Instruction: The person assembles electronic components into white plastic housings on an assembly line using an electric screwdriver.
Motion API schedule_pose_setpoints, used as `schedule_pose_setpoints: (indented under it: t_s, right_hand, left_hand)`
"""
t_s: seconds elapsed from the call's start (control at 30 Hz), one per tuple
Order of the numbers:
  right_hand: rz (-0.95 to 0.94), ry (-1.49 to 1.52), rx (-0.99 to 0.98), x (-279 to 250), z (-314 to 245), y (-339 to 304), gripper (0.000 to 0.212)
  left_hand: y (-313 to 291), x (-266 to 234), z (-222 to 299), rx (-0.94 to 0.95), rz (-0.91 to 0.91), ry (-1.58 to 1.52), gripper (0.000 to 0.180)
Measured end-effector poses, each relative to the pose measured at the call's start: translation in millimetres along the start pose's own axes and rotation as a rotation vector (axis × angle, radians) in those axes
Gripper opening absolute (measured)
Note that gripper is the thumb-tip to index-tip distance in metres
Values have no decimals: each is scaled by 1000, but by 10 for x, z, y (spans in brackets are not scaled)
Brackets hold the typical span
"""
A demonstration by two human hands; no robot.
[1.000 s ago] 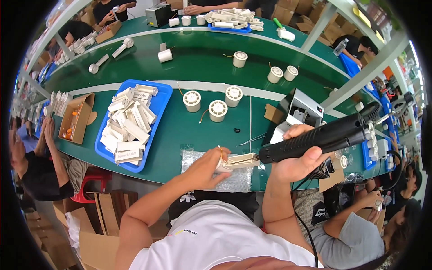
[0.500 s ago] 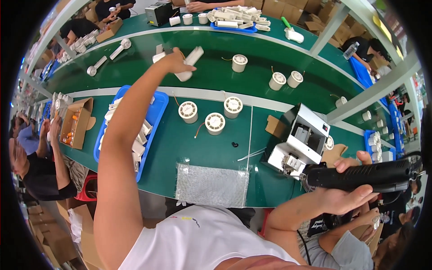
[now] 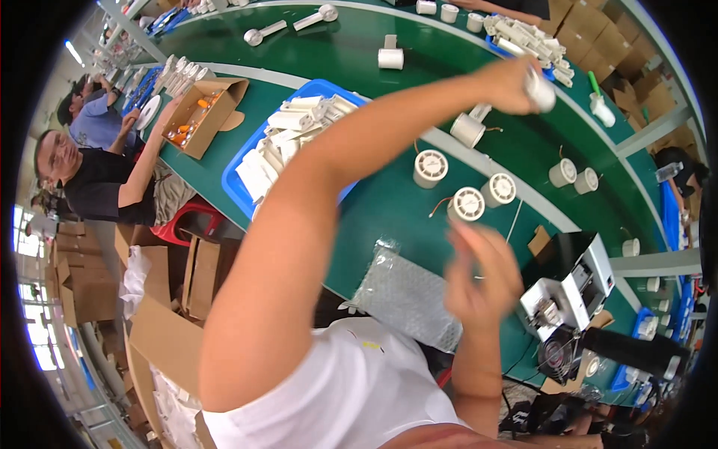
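Left hand (image 3: 510,86) out over the bench (image 3: 374,213) with a white cylinder (image 3: 540,91); right hand (image 3: 486,275) near the bubble wrap (image 3: 407,292).
The left arm stretches across to the right, its fingers closed around the cylinder, above the far green strip near the heaped white parts (image 3: 523,39). The right hand is blurred, fingers partly curled; whether it holds anything, I cannot tell. Just beyond it stand three vented motors (image 3: 430,169). A blue tray (image 3: 318,87) of white handles (image 3: 295,120) lies partly behind the left arm; the black tool (image 3: 628,350) is beside the machine (image 3: 580,278).
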State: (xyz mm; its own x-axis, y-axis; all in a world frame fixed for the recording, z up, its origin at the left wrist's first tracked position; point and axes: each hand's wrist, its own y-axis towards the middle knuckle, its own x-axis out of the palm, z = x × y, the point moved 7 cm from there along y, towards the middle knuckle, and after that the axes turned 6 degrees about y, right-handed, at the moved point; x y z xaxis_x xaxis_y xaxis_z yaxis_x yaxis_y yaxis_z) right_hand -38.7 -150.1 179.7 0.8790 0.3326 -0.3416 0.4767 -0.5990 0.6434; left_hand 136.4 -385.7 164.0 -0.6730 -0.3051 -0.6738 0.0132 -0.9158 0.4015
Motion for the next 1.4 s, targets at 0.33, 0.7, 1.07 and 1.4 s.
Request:
schedule_pose_setpoints:
  t_s: [0.33, 0.7, 1.07, 1.4]
  right_hand:
    - [-193, -237, -92, 2337, 1433, 845, 19]
    - [-56, 976, 700, 1370, 1000, 312, 32]
    - [315, 1384, 880, 544, 977, -631, 48]
    - [124, 1072, 750, 178, 878, -849, 59]
  left_hand:
    - [-3566, -2009, -161, -546, 798, -954, 27]
    - [-3821, -905, 258, -449, 385, -651, 20]
    - [-3361, -133, 930, -276, 14, -647, 20]
    - [-3382, 221, 1107, -260, -61, -526, 24]
